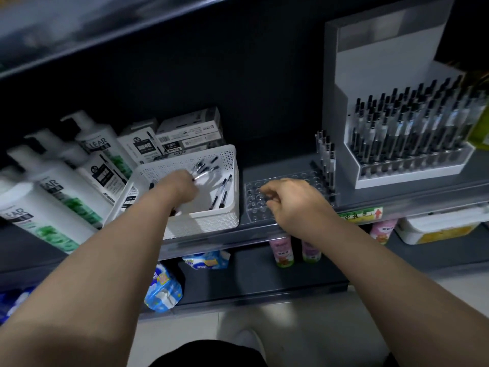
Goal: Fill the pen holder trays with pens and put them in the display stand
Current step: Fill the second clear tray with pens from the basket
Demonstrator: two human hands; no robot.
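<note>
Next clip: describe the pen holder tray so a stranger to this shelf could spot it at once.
On the grey shelf, look between the white perforated basket and the white display stand. The pen holder tray lies flat there, partly under the right hand. Unlike its neighbours it is clear, a grid of mostly empty round holes.
</note>
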